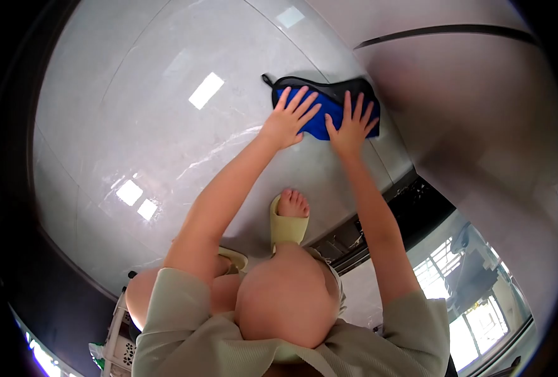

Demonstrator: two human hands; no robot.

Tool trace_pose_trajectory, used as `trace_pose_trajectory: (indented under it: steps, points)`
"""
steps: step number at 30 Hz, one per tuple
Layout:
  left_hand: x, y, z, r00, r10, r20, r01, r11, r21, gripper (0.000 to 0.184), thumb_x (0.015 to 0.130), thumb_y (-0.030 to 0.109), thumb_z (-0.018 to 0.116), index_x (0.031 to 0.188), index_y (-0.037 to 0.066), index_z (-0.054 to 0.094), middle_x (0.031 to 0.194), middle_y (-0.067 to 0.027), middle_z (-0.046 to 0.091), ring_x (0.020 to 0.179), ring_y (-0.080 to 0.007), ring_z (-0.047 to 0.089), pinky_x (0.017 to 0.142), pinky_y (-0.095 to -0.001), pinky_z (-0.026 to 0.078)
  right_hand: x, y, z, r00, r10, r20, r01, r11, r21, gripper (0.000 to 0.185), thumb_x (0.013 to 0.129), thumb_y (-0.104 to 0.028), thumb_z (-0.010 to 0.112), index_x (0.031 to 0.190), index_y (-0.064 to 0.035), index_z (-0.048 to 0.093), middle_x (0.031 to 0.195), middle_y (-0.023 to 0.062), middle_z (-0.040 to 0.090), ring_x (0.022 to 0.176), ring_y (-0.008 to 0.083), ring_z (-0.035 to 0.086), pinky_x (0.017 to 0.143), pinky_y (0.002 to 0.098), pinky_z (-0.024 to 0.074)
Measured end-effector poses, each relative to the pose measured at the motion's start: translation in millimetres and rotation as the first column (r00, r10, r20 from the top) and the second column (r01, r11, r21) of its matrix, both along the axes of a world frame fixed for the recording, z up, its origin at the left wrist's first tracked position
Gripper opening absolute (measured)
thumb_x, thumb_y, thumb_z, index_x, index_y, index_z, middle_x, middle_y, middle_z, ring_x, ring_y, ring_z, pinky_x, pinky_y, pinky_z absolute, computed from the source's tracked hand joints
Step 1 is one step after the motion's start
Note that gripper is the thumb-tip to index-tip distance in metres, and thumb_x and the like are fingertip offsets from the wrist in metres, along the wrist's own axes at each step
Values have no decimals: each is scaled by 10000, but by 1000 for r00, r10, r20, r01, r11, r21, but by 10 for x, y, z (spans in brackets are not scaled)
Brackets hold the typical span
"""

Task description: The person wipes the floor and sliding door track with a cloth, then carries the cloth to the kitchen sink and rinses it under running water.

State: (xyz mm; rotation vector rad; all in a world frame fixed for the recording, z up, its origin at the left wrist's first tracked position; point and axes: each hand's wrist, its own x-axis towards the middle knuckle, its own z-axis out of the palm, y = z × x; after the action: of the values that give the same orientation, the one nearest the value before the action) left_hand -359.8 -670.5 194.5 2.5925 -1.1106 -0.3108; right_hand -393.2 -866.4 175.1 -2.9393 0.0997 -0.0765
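Observation:
A blue and grey cleaning cloth (333, 108) with black edging and a small hanging loop lies on the pale tiled floor (153, 125). My left hand (285, 123) rests flat on its blue face near the loop end, fingers spread. Flat on the other end is my right hand (352, 129), its fingers also apart. Neither hand grips the cloth; both lie on top of it. Part of the blue face is hidden under the hands.
Along the right stands a large smooth panel (467, 113) with a dark groove near its top. A glossy surface (480, 289) at lower right reflects windows. My slippered foot (290, 220) is on the floor below the cloth. A white plastic rack (117, 342) is at lower left.

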Motion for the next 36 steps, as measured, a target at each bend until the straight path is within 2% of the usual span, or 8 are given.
trace_pose_trajectory:
  steps: [2, 8, 13, 16, 19, 25, 29, 36]
  points:
    - [-106, -116, -34, 1000, -21, -9, 21, 999, -37, 778, 714, 330, 629, 1410, 110, 359, 1505, -112, 252, 1409, -309, 170, 1117, -546, 124, -291, 103, 7, 989, -141, -49, 140, 990, -22, 731, 851, -403, 541, 1457, -109, 260, 1508, 196, 189, 1360, 484, 147, 1037, 685, 89]
    - [-643, 198, 18, 993, -78, -88, 74, 996, -43, 748, 725, 345, 613, 1398, 114, 380, 1483, -79, 311, 1412, -264, 183, 1143, -511, 95, -1047, 689, 38, 964, -177, -197, 190, 981, 48, 709, 875, -317, 501, 1445, -1, 220, 1498, 271, 124, 1374, 492, 77, 1044, 676, 61]
    - [-95, 528, 40, 999, -40, -13, 40, 997, 60, 792, 718, 346, 616, 1421, 105, 342, 1505, -67, 276, 1416, -246, 177, 1148, -482, 90, -300, 926, 7, 984, -93, -151, 103, 993, 61, 744, 854, -337, 534, 1445, -11, 222, 1498, 271, 133, 1375, 485, 92, 1051, 665, 78]
    - [373, 734, 76, 994, 71, 85, -93, 953, 290, 817, 759, 388, 591, 1460, 132, 259, 1534, -37, 205, 1421, -232, 139, 1147, -470, 92, 400, 1248, -47, 998, -52, -26, 53, 998, 26, 732, 856, -348, 541, 1437, -13, 248, 1494, 259, 164, 1374, 475, 120, 1055, 657, 93]
    - [418, 932, 10, 969, 180, 169, -215, 952, 220, 803, 788, 420, 555, 1460, 104, 250, 1530, -61, 210, 1419, -263, 141, 1140, -486, 109, 523, 1429, -48, 1000, 26, 14, -27, 998, 63, 711, 859, -337, 538, 1432, -16, 268, 1491, 255, 178, 1377, 465, 128, 1058, 651, 94]
    - [-594, 1060, 173, 962, 273, -20, -258, 930, 263, 838, 752, 452, 577, 1419, 19, 314, 1495, -175, 246, 1401, -374, 157, 1113, -577, 115, -168, 1440, 252, 929, 329, -168, -302, 939, 164, 713, 846, -329, 545, 1434, -28, 278, 1497, 245, 176, 1385, 447, 124, 1060, 647, 88]
    - [-1022, 1163, 186, 956, 255, -148, -212, 943, 255, 813, 753, 431, 597, 1406, 23, 337, 1464, -165, 305, 1387, -374, 193, 1113, -579, 124, -440, 1446, 293, 883, 417, -216, -384, 906, 178, 719, 836, -329, 551, 1435, -33, 285, 1497, 239, 182, 1386, 439, 130, 1062, 644, 83]
    - [-205, 1760, 264, 954, 294, 67, -300, 913, 276, 795, 772, 417, 583, 1422, 50, 311, 1482, -142, 288, 1391, -352, 198, 1126, -530, 142, 339, 2059, 278, 918, 388, -87, -370, 913, 171, 684, 847, -333, 535, 1422, -38, 311, 1493, 224, 213, 1382, 428, 159, 1064, 634, 102]
